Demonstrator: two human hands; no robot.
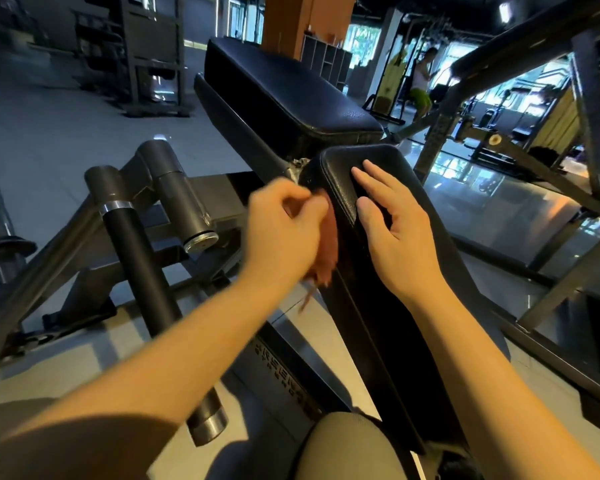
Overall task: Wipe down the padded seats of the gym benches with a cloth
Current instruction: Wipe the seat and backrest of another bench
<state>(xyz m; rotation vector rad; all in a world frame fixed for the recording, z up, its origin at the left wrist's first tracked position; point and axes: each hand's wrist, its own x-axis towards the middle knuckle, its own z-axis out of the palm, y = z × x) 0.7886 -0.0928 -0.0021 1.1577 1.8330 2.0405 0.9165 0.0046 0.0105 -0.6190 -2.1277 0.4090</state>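
Dim gym: right hand (395, 230) lies flat, fingers straight, on the black seat (378, 159); left hand (281, 223) grips a red cloth (328, 244) against the seat's side

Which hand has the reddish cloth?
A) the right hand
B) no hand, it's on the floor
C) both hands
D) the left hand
D: the left hand grips the reddish cloth against the side of the black pad, while the right hand lies flat on top with straight fingers.
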